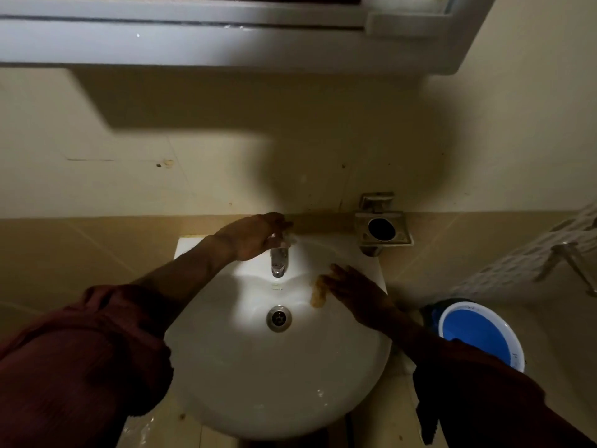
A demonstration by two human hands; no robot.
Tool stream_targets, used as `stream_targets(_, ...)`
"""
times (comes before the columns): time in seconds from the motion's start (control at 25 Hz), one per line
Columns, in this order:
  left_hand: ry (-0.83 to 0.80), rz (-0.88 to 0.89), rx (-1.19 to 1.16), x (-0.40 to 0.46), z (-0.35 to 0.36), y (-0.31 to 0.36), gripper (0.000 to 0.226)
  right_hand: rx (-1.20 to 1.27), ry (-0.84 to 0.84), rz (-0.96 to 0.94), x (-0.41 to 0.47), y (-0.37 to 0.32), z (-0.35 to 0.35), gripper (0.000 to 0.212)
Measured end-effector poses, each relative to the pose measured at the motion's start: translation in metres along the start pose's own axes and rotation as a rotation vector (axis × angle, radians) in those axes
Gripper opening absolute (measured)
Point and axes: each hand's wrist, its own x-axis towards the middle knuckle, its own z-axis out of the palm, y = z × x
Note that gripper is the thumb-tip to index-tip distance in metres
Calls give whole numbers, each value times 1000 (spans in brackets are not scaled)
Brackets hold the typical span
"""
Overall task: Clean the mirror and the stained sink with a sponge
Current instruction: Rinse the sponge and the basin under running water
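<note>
left hand [255,236]: up at 12 o'clock of the basin, fingers curled round the top of the tap [278,261], gripping the handle pretty snug
right hand [357,294]: flat and spread open, pressing down at about 2 o'clock on the sink's inner slope, not wrapped around anything
sponge [318,294]: yellowish-brown lump poking out from under the right fingers, squashed against the porcelain
sink [258,383]: white round basin, kinda grubby, little specks near the 5 o'clock rim
drain [278,318]: metal, dead centre, straight below the spout
water: honestly can't tell if it's running
mirror [450,8]: only a sliver of it at the very top, above a white shelf [193,43]
soap dish [382,229]: metal holder on the wall at 1 o'clock, dark round thing in it
bucket [481,334]: blue, on the floor at 3 o'clock, just beside the right arm
sleeves: both dark red, pushed up
</note>
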Motion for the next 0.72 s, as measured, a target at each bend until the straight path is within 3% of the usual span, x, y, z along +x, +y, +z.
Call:
stream_targets(0.08,44,-127,74,3,9,9,46,17,28,35,-1,-3,11,47)
stream_targets(0.2,127,-188,-13,0,19,26,42,-63,147,-80,-4,3,20,37)
stream_targets(0.32,387,-219,-492,-30,38,30,39,-160,216,-148,-15,-2,17,21)
stream_targets(0.4,509,-395,-643,-59,75,24,34,-177,21,-53,-20,-22,16,13)
stream_targets(0.52,415,-723,-921,-91,130,16,20,-80,-294,156,-18,-41,30,29)
stream_targets(0.6,249,-852,-1144,-101,147,26,14,306,-306,372,-2,-63,21,23)
stream_targets(0.68,70,-955,-1385,-101,148,46,13,1204,-234,782,27,-104,-3,14)
stream_targets(0.72,29,-993,-1478,-97,149,52,18,1593,-141,898,40,-122,-14,18)
